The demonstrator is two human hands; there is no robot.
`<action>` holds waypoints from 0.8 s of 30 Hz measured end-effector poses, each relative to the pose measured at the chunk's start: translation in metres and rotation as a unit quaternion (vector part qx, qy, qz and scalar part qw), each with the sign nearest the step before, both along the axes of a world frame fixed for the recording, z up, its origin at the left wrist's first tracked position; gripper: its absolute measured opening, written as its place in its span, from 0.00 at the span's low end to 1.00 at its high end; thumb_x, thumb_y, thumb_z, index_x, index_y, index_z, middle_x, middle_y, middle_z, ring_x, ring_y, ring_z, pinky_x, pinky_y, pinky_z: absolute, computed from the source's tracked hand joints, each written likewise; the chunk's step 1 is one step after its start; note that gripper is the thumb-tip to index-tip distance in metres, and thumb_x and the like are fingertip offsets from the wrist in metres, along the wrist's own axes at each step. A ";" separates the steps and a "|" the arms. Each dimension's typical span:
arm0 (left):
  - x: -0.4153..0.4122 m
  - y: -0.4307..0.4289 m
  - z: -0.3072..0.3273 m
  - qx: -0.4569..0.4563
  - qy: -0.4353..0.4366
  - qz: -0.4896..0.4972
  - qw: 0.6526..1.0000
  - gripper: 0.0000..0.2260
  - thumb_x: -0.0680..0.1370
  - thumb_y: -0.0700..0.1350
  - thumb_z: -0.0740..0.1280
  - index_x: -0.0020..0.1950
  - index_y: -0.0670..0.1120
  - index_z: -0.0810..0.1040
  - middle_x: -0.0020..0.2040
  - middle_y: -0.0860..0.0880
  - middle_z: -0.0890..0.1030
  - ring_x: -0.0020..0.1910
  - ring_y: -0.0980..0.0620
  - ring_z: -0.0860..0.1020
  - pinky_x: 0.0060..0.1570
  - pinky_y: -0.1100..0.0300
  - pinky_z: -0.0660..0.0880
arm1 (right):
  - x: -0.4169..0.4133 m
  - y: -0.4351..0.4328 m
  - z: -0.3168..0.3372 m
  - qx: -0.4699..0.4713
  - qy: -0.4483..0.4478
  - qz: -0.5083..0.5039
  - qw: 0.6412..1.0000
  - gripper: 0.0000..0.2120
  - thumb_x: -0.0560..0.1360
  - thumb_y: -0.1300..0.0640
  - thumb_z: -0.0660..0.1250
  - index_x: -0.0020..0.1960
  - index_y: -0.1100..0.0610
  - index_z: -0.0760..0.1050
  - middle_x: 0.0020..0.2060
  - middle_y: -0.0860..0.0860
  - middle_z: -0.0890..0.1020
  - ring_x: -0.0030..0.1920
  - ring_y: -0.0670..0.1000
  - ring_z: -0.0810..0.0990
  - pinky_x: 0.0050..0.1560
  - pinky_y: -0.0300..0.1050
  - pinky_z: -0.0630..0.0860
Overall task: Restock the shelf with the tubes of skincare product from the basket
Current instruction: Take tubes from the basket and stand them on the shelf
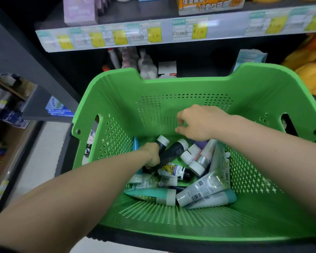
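A person leans over a green basket [117,99] set before a shop shelf [135,12]. The left hand [153,156] grips a black tube [162,147] near the basket's left wall. The right hand [196,123] hovers, fingers loosely curled, above the jumbled tubes [202,190] on the bottom.

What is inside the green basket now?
A loose pile of tubes lies in the green basket, white, teal and dark ones. The left hand grips a dark tube. The right hand hovers above the pile, covering what lies beneath it; lower tubes are hidden.
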State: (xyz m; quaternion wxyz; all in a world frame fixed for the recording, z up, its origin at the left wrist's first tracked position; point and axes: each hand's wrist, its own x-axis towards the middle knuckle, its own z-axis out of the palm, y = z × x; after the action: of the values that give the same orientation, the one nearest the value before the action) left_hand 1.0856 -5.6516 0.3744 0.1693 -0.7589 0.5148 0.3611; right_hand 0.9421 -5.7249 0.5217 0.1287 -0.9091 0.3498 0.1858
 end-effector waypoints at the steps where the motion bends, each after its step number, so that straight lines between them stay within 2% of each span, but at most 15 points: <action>1: 0.001 -0.002 0.001 0.003 -0.005 0.002 1.000 0.06 0.76 0.41 0.67 0.40 0.41 0.74 0.36 0.48 0.74 0.37 0.46 0.76 0.36 0.59 0.73 | 0.000 0.000 0.000 0.000 0.002 -0.001 1.000 0.17 0.79 0.44 0.58 0.60 0.54 0.73 0.56 0.54 0.78 0.51 0.58 0.78 0.51 0.53 0.77; 3: 0.002 -0.009 0.007 0.012 0.004 0.017 1.000 0.13 0.76 0.43 0.67 0.33 0.44 0.70 0.31 0.48 0.71 0.34 0.49 0.73 0.33 0.60 0.70 | 0.001 0.000 -0.002 0.001 0.006 -0.003 1.000 0.17 0.79 0.44 0.58 0.60 0.54 0.73 0.56 0.55 0.78 0.51 0.58 0.78 0.51 0.53 0.77; 6: -0.004 -0.021 0.027 0.023 0.027 0.048 0.998 0.13 0.77 0.46 0.67 0.34 0.42 0.72 0.31 0.46 0.75 0.27 0.52 0.72 0.28 0.62 0.69 | 0.001 0.001 -0.002 0.005 0.008 -0.008 1.000 0.17 0.79 0.45 0.58 0.60 0.54 0.73 0.56 0.55 0.78 0.51 0.58 0.78 0.51 0.53 0.77; 8: -0.011 -0.029 0.044 0.020 0.051 0.064 0.996 0.11 0.78 0.47 0.66 0.43 0.39 0.77 0.35 0.45 0.79 0.25 0.52 0.71 0.28 0.62 0.69 | 0.000 0.000 -0.001 0.023 0.004 -0.014 1.000 0.16 0.79 0.46 0.59 0.60 0.54 0.74 0.56 0.55 0.78 0.51 0.57 0.78 0.52 0.52 0.77; 10: -0.017 -0.036 0.062 0.025 0.087 0.081 0.993 0.13 0.80 0.46 0.63 0.55 0.37 0.78 0.46 0.45 0.83 0.25 0.53 0.70 0.26 0.63 0.66 | 0.000 -0.001 0.001 0.051 -0.004 -0.023 0.998 0.15 0.79 0.48 0.60 0.61 0.54 0.74 0.56 0.55 0.78 0.52 0.57 0.77 0.53 0.50 0.76; 11: -0.018 -0.038 0.069 0.033 0.106 0.090 0.990 0.14 0.81 0.46 0.61 0.59 0.37 0.77 0.52 0.46 0.83 0.28 0.53 0.71 0.27 0.63 0.65 | -0.001 -0.002 0.002 0.064 -0.008 -0.025 0.998 0.15 0.79 0.49 0.61 0.62 0.54 0.73 0.57 0.55 0.77 0.53 0.57 0.77 0.53 0.49 0.75; 13: -0.017 -0.043 0.080 0.050 0.142 0.118 0.981 0.14 0.82 0.46 0.59 0.64 0.40 0.73 0.60 0.49 0.80 0.39 0.51 0.76 0.29 0.64 0.65 | -0.002 -0.003 0.002 0.089 -0.010 -0.026 0.996 0.17 0.78 0.51 0.64 0.65 0.54 0.72 0.59 0.55 0.77 0.56 0.56 0.76 0.55 0.47 0.74; 15: -0.013 -0.044 0.089 0.060 0.160 0.144 0.975 0.11 0.82 0.46 0.58 0.60 0.43 0.74 0.60 0.51 0.79 0.47 0.51 0.77 0.28 0.66 0.66 | -0.004 -0.003 0.002 0.113 0.005 -0.026 0.993 0.20 0.76 0.52 0.67 0.67 0.56 0.71 0.60 0.54 0.77 0.57 0.55 0.76 0.53 0.44 0.72; 17: -0.009 -0.045 0.097 0.063 0.178 0.160 0.969 0.08 0.82 0.46 0.57 0.54 0.44 0.74 0.53 0.52 0.79 0.45 0.52 0.78 0.23 0.66 0.67 | -0.004 -0.003 0.003 0.137 0.021 -0.026 0.990 0.24 0.74 0.51 0.71 0.67 0.56 0.70 0.59 0.53 0.77 0.55 0.54 0.75 0.50 0.42 0.70; 18: -0.007 -0.045 0.102 0.059 0.187 0.171 0.965 0.07 0.82 0.46 0.57 0.54 0.46 0.74 0.49 0.53 0.79 0.43 0.52 0.79 0.24 0.66 0.68 | -0.004 -0.002 0.003 0.150 0.024 -0.028 0.988 0.26 0.72 0.49 0.72 0.66 0.57 0.71 0.58 0.53 0.78 0.53 0.53 0.76 0.50 0.42 0.71; 21: -0.002 -0.045 0.119 0.037 0.217 0.217 0.951 0.07 0.81 0.46 0.59 0.49 0.46 0.76 0.46 0.52 0.80 0.45 0.51 0.80 0.37 0.62 0.72 | -0.004 0.003 0.005 0.165 0.020 -0.029 0.986 0.29 0.68 0.44 0.74 0.62 0.58 0.73 0.55 0.53 0.79 0.53 0.54 0.78 0.55 0.47 0.76; 24: 0.002 -0.046 0.140 0.023 0.226 0.216 0.949 0.08 0.80 0.45 0.61 0.47 0.44 0.77 0.51 0.50 0.80 0.53 0.49 0.80 0.41 0.61 0.73 | -0.004 0.008 0.009 0.117 0.001 -0.034 0.993 0.26 0.69 0.44 0.74 0.59 0.60 0.74 0.52 0.54 0.80 0.51 0.55 0.78 0.53 0.48 0.77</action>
State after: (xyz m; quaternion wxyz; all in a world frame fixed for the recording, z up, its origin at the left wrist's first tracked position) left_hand 1.0872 -5.6977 0.5148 -0.0163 -0.7461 0.3549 0.5631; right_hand 0.9385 -5.7173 0.5302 0.2399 -0.8750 0.3570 0.2221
